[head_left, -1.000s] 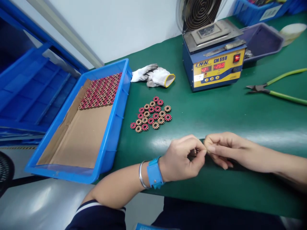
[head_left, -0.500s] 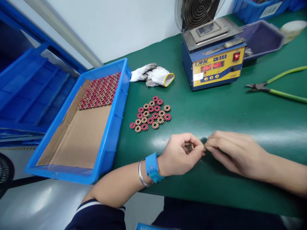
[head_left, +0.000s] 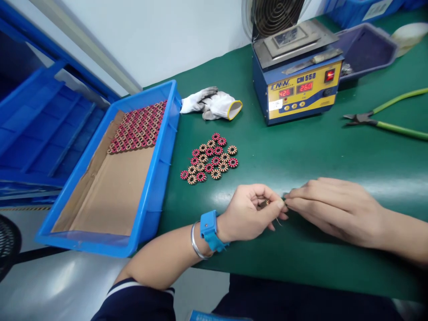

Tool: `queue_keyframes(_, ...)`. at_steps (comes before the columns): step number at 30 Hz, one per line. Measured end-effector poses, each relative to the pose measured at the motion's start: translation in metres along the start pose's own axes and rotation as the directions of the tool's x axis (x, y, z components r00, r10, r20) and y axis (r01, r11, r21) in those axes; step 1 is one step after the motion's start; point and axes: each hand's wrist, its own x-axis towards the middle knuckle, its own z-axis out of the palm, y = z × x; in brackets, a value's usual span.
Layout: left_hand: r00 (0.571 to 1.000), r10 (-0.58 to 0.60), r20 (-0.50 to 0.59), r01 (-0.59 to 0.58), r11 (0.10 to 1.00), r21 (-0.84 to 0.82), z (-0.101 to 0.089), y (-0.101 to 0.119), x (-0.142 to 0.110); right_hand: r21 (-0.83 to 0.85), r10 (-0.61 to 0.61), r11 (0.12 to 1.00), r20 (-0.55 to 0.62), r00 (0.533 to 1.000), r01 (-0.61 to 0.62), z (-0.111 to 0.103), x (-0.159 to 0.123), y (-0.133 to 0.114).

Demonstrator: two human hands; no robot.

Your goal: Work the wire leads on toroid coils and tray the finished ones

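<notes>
My left hand (head_left: 250, 214), with a blue wrist strap and a bangle, is curled shut on a small round copper coil (head_left: 265, 204) near the front edge of the green mat. My right hand (head_left: 329, 207) lies low beside it, fingertips pinched against the coil's edge, where a thin wire (head_left: 278, 221) hangs down. A loose cluster of several red and copper coils (head_left: 209, 159) lies on the mat just beyond my left hand.
A blue tray (head_left: 152, 187) lined with cardboard holds rows of coils (head_left: 138, 127) at its far end, left. White gloves (head_left: 214, 103), a blue and yellow solder pot (head_left: 296, 87), a purple bin (head_left: 366, 49) and green-handled cutters (head_left: 384, 122) lie further back.
Both hands have sunk a little toward the mat and the right fingers have flattened out; the coil stays pinched between them. The solder pot's readout changed.
</notes>
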Motion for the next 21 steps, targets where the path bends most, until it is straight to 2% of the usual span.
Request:
queue_keyframes(2,0.998,0.068,0.003,-0.069,0.995,0.067,0.0,-0.002,-0.001,0.009,0.024,1.0,0.008,1.0,-0.024,0.0,0.004,-0.004)
queue_keyframes(3,0.987,0.162,-0.005,-0.159,0.976,0.15,0.0,-0.003,-0.001,0.08,0.087,0.993,0.003,0.996,-0.087,0.0,0.007,-0.007)
queue_keyframes(4,0.956,0.294,-0.001,-0.284,0.923,0.262,0.0,-0.005,-0.002,0.202,0.187,0.962,0.016,0.982,-0.186,-0.001,0.01,-0.009)
queue_keyframes(5,0.897,0.441,0.027,-0.417,0.824,0.385,0.0,-0.006,-0.003,0.357,0.304,0.881,0.075,0.95,-0.31,-0.001,0.014,-0.011)
queue_keyframes(6,0.817,0.571,0.079,-0.53,0.69,0.492,-0.001,-0.007,-0.004,0.508,0.4,0.743,0.184,0.898,-0.435,-0.002,0.018,-0.013)
queue_keyframes(7,0.737,0.661,0.141,-0.609,0.559,0.563,-0.001,-0.008,-0.005,0.616,0.442,0.575,0.318,0.838,-0.538,-0.003,0.021,-0.014)
queue_keyframes(8,0.682,0.707,0.188,-0.652,0.47,0.595,0.0,-0.008,-0.006,0.669,0.438,0.428,0.434,0.787,-0.607,-0.003,0.023,-0.014)
queue_keyframes(9,0.666,0.719,0.199,-0.664,0.449,0.598,0.0,-0.008,-0.006,0.689,0.424,0.34,0.496,0.758,-0.641,-0.004,0.023,-0.013)
queue_keyframes(10,0.693,0.7,0.172,-0.645,0.497,0.58,0.0,-0.007,-0.007,0.695,0.426,0.33,0.494,0.758,-0.638,-0.004,0.023,-0.012)
queue_keyframes(11,0.754,0.647,0.117,-0.596,0.598,0.536,0.001,-0.005,-0.007,0.689,0.446,0.398,0.432,0.784,-0.606,-0.003,0.021,-0.011)
queue_keyframes(13,0.904,0.428,0.005,-0.401,0.843,0.359,0.001,-0.002,-0.006,0.585,0.427,0.677,0.183,0.886,-0.447,-0.002,0.015,-0.008)
queue_keyframes(14,0.957,0.29,-0.026,-0.274,0.928,0.253,0.002,0.0,-0.006,0.469,0.354,0.816,0.059,0.934,-0.338,-0.001,0.012,-0.007)
queue_keyframes(15,0.985,0.166,-0.037,-0.158,0.975,0.156,0.002,0.002,-0.005,0.335,0.253,0.914,-0.028,0.967,-0.229,0.0,0.008,-0.006)
queue_keyframes(17,0.999,0.016,-0.035,-0.015,0.999,0.033,0.002,0.005,-0.003,0.107,0.089,0.991,-0.077,0.993,-0.081,0.002,0.002,-0.005)
queue_keyframes(21,0.999,-0.049,-0.007,0.049,0.998,-0.032,0.003,0.006,-0.002,-0.103,-0.041,0.994,-0.048,0.998,0.036,0.001,-0.004,-0.007)
